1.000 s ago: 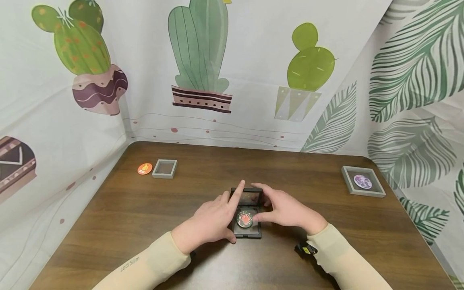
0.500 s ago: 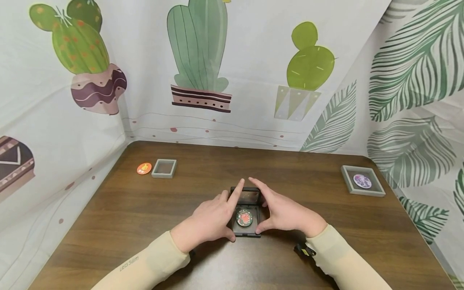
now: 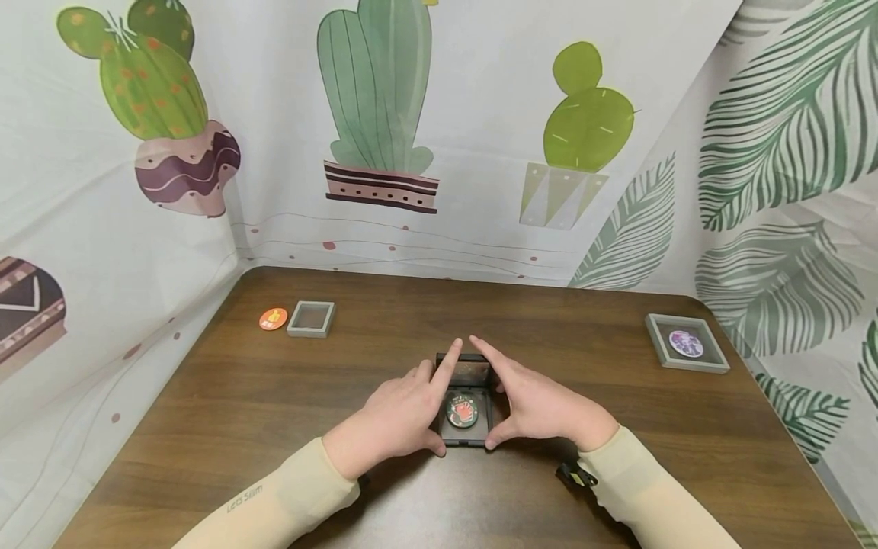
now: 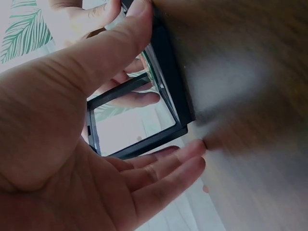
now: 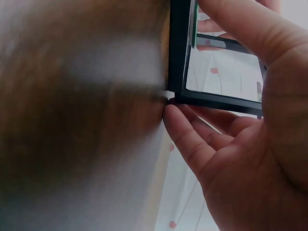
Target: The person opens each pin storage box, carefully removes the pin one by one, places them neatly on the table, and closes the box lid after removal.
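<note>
Left hand (image 3: 405,415) and right hand (image 3: 545,404) are gripping the case (image 3: 475,437) from both sides, thumbs sitting at its near corners. Case is resting on the table (image 3: 411,305), lid (image 3: 472,374) standing up at far edge, badge (image 3: 463,410) lying inside.

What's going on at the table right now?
A person's left hand and right hand hold an open black case from either side, its lid raised at the back. A round dark badge with a reddish design lies inside. Farther back on the left, an orange badge lies beside a small gray frame; on the right, a purple badge lies within a larger gray frame.
</note>
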{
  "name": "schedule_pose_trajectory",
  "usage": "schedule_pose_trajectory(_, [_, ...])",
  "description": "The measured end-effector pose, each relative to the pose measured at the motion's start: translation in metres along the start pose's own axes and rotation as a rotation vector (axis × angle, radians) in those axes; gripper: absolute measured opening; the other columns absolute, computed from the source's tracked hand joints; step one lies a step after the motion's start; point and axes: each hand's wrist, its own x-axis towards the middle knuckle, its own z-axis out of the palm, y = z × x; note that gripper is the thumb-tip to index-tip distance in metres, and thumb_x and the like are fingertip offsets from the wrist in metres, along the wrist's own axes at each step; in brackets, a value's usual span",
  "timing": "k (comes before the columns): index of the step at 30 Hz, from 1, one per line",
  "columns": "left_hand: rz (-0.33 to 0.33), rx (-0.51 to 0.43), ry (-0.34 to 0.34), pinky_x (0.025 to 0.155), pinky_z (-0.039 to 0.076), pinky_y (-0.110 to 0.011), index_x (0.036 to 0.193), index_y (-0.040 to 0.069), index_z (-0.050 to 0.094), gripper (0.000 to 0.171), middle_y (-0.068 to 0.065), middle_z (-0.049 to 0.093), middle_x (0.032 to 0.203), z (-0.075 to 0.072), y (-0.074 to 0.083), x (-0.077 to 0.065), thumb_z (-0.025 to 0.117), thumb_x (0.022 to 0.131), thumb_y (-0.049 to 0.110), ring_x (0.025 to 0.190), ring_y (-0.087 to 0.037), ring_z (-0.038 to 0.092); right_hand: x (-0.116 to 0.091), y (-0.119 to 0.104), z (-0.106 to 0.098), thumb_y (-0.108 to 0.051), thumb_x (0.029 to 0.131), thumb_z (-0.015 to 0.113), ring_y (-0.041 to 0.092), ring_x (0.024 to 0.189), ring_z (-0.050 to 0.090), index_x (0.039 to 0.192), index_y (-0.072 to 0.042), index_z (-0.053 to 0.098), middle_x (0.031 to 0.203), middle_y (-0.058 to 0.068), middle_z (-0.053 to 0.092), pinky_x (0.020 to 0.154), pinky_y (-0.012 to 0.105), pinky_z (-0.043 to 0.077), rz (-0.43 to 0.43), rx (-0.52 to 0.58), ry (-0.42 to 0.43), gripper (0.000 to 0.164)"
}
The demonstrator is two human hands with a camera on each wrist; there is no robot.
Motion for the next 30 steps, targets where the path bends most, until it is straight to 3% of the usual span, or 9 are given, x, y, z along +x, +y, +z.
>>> schedule_pose_trajectory(5, [0.005, 0.051, -0.008, 0.068, 0.054, -0.036, 0.154, 0.017, -0.02, 0.153, -0.026, 0.048, 0.134, -0.001, 0.003, -0.002, 0.085, 0.055, 0.066, 0.104, -0.03, 0.059, 0.0, 0.0, 0.0, -0.05, 0.057, 0.091, 0.015, 0.099, 0.059, 0.158, -0.03, -0.008, 0.147, 0.011, 0.037, 0.087, 0.031, 0.049, -0.002, 0.012, -0.004, 0.143])
schedule_pose_trajectory(9, [0.021, 0.067, 0.002, 0.068, 0.054, -0.036, 0.155, 0.017, -0.02, 0.153, -0.025, 0.049, 0.132, -0.005, 0.003, -0.002, 0.084, 0.055, 0.068, 0.1, -0.029, 0.06, 0.0, 0.0, 0.001, -0.051, 0.056, 0.091, 0.014, 0.098, 0.059, 0.158, -0.03, -0.009, 0.146, 0.01, 0.038, 0.086, 0.03, 0.048, -0.007, 0.002, 0.001, 0.144])
schedule_pose_trajectory(17, [0.022, 0.145, 0.123, 0.05, 0.046, -0.029, 0.156, 0.011, -0.013, 0.151, -0.011, 0.052, 0.105, -0.017, 0.0, -0.004, 0.08, 0.055, 0.074, 0.072, -0.017, 0.053, 0.001, 0.002, 0.002, -0.053, 0.055, 0.091, 0.014, 0.092, 0.059, 0.157, -0.032, -0.011, 0.14, 0.012, 0.043, 0.083, 0.029, 0.049, -0.016, -0.015, 0.02, 0.146])
schedule_pose_trajectory(20, [0.042, 0.147, 0.167, 0.05, 0.046, -0.029, 0.157, 0.007, -0.004, 0.146, -0.01, 0.05, 0.102, -0.021, 0.001, -0.006, 0.08, 0.057, 0.073, 0.071, -0.017, 0.051, 0.001, 0.002, 0.002, -0.054, 0.055, 0.091, 0.015, 0.092, 0.059, 0.157, -0.031, -0.012, 0.141, 0.013, 0.041, 0.083, 0.029, 0.049, -0.018, -0.016, 0.017, 0.147])
schedule_pose_trajectory(25, [0.1, 0.122, 0.248, 0.054, 0.05, -0.032, 0.146, -0.004, 0.03, 0.122, -0.011, 0.049, 0.106, -0.024, 0.006, -0.007, 0.081, 0.062, 0.067, 0.082, -0.022, 0.055, 0.002, 0.003, 0.002, -0.053, 0.055, 0.091, 0.016, 0.094, 0.06, 0.157, -0.029, -0.012, 0.143, 0.012, 0.04, 0.084, 0.029, 0.05, -0.023, 0.0, 0.017, 0.147])
schedule_pose_trajectory(30, [0.162, 0.115, 0.269, 0.052, 0.047, -0.028, 0.114, 0.002, 0.048, 0.083, -0.002, 0.041, 0.095, -0.024, 0.01, -0.007, 0.081, 0.067, 0.062, 0.076, -0.016, 0.048, 0.003, 0.003, 0.002, -0.054, 0.055, 0.091, 0.016, 0.096, 0.058, 0.157, -0.028, -0.011, 0.139, 0.011, 0.043, 0.084, 0.028, 0.049, -0.034, -0.003, 0.021, 0.146])
